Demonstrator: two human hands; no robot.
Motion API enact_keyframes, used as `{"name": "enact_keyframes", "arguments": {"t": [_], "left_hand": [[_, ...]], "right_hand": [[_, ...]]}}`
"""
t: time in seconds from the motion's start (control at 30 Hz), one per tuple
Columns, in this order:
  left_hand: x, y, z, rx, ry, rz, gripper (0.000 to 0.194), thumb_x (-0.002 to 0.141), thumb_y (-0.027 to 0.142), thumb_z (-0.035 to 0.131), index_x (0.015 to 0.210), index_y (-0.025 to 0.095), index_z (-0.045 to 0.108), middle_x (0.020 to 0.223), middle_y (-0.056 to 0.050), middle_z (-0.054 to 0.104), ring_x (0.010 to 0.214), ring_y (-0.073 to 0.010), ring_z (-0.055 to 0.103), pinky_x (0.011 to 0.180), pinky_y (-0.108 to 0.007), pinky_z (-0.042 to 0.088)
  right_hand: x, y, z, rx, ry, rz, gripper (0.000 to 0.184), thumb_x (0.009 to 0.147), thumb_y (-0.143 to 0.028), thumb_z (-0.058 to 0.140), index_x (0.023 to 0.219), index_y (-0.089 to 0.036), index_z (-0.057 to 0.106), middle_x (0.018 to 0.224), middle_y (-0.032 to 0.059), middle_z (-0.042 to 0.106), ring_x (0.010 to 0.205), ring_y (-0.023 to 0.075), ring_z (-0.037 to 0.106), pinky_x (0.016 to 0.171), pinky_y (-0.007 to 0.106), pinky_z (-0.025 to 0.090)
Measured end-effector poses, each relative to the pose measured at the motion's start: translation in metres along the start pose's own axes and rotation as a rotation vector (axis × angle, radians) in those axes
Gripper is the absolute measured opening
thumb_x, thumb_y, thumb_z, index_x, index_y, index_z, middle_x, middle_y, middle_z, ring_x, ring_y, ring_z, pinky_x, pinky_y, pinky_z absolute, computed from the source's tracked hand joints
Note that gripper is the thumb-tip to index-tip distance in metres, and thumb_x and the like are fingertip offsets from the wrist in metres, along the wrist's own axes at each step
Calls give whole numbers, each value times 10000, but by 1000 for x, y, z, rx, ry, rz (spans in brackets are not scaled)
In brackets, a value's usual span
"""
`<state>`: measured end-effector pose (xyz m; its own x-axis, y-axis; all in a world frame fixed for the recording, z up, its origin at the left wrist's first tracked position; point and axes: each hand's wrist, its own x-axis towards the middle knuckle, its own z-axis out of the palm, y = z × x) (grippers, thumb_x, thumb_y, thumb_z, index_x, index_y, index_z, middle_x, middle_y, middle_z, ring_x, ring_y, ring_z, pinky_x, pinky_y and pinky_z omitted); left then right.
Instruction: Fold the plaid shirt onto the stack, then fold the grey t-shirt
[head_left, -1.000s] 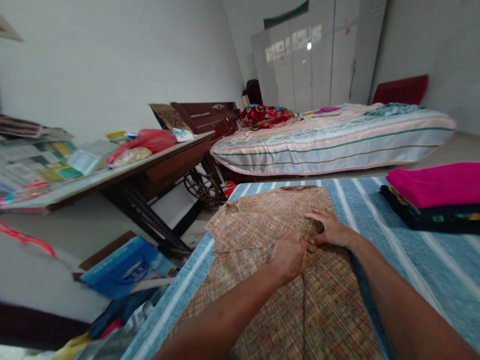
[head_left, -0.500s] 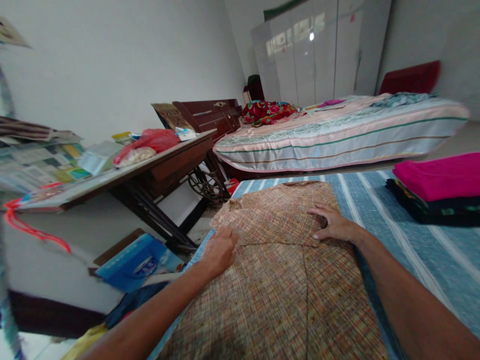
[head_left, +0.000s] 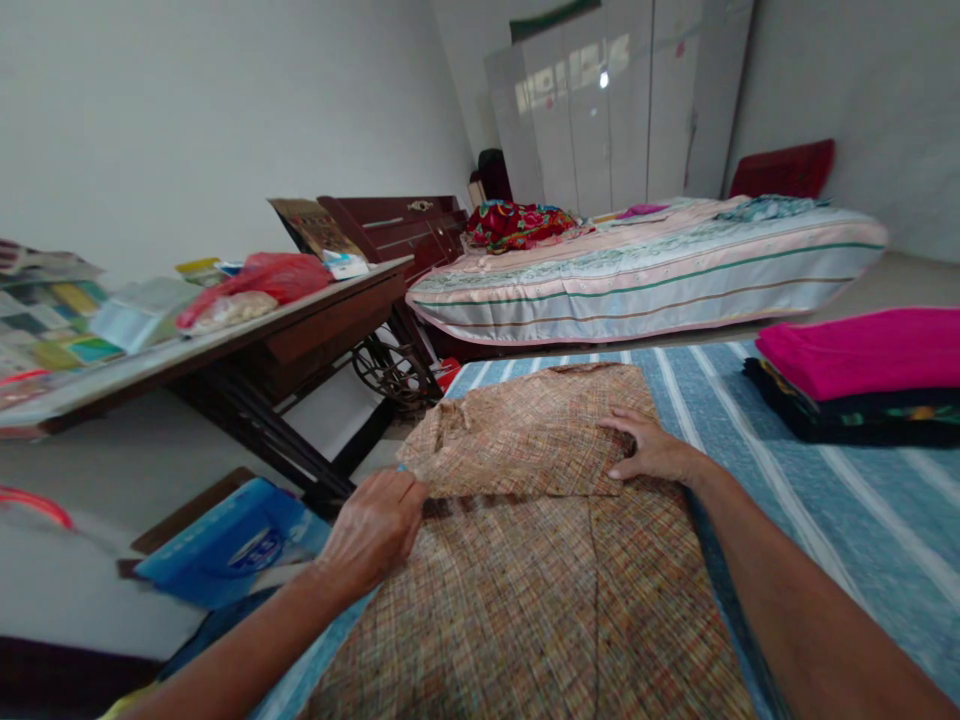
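Observation:
A brown checked garment [head_left: 510,590] lies spread on the blue striped bed cover [head_left: 795,520], its far part folded over in a band toward me. At the left end of that band my left hand [head_left: 379,525] is closed, its fingertips pinching the cloth's edge. My right hand [head_left: 649,450] rests on the right side of the band, thumb and fingers spread apart and touching the fabric. The garment's near end runs out of view at the bottom.
On the right sits a stack of folded clothes [head_left: 862,355], bright pink on top. A sewing machine table [head_left: 300,315] with bags and boxes stands left, a blue box [head_left: 232,545] beneath it. Another bed [head_left: 645,275] and a wardrobe [head_left: 592,130] are beyond.
My left hand has moved left and toward me, from lying on the cloth to gripping the band's left edge, which is pulled straighter. My right hand stays on the garment. The view has shifted slightly right.

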<state>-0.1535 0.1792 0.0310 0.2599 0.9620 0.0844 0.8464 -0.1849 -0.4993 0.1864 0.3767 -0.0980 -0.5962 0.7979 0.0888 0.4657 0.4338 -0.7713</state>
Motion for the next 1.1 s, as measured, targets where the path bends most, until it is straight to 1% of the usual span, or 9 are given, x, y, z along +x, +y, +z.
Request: {"name": "enact_keyframes", "arguments": {"t": [0.07, 0.17, 0.3, 0.43, 0.5, 0.6, 0.73, 0.9, 1.1], "left_hand": [[-9, 5, -5, -12, -49, 21, 267, 857, 96, 358, 788, 165, 606, 807, -89, 586, 786, -245, 533, 743, -391, 411], [-14, 15, -6, -75, -204, 39, 266, 827, 54, 376, 786, 173, 610, 811, -79, 614, 782, -232, 561, 765, -383, 411], [-11, 27, -8, -149, -340, 40, 235, 807, 73, 404, 821, 166, 620, 875, -91, 639, 855, -239, 589, 824, -391, 414], [-4, 36, -13, -123, -435, 0, 249, 764, 70, 427, 866, 150, 640, 891, -111, 641, 876, -269, 591, 826, -428, 410], [0, 44, -15, -114, -394, -9, 256, 768, 72, 424, 886, 149, 638, 894, -109, 633, 878, -272, 583, 826, -429, 410], [11, 59, -15, -125, -259, 32, 260, 777, 66, 422, 921, 157, 619, 910, -98, 614, 892, -265, 557, 829, -418, 409], [35, 85, -12, -137, -93, 158, 268, 781, 37, 434, 959, 165, 588, 901, -82, 589, 871, -245, 524, 800, -386, 408], [67, 115, -7, -105, 53, 293, 198, 850, 77, 433, 984, 149, 560, 883, -71, 571, 837, -235, 507, 752, -370, 396], [90, 127, -2, -62, 181, 402, 176, 902, 124, 407, 988, 128, 560, 858, -75, 558, 804, -229, 500, 736, -383, 384]], "right_hand": [[0, 0, 0, -7, -5, 9, 872, 539, -385, 798, 1331, -187, 492, 1492, 142, 239, 1368, 305, 208, 1109, 461, 170], [0, 0, -1, 5, -8, 6, 867, 534, -386, 804, 1325, -203, 500, 1497, 124, 237, 1368, 312, 202, 1108, 468, 168], [1, 0, -2, 23, -19, 1, 877, 526, -387, 815, 1326, -222, 497, 1502, 115, 228, 1370, 308, 201, 1112, 469, 157], [-1, -3, -3, 23, -24, 33, 899, 526, -351, 817, 1345, -201, 476, 1506, 139, 201, 1380, 296, 176, 1118, 445, 144], [-1, -4, -3, 31, -27, 37, 901, 527, -349, 818, 1347, -204, 474, 1508, 135, 197, 1381, 294, 174, 1119, 443, 145], [-1, -3, -4, 51, -24, 33, 895, 522, -365, 822, 1339, -236, 482, 1510, 106, 205, 1381, 300, 171, 1117, 460, 149], [1, 1, -3, 47, -20, 13, 886, 517, -384, 826, 1326, -243, 494, 1512, 101, 202, 1380, 303, 175, 1115, 466, 149], [1, 0, -4, 42, -14, 13, 891, 517, -365, 830, 1329, -224, 491, 1508, 116, 206, 1381, 290, 177, 1116, 446, 160], [0, -6, -4, 2, -4, 15, 910, 514, -375, 840, 1336, -208, 486, 1500, 121, 221, 1372, 290, 204, 1116, 429, 182]]}}
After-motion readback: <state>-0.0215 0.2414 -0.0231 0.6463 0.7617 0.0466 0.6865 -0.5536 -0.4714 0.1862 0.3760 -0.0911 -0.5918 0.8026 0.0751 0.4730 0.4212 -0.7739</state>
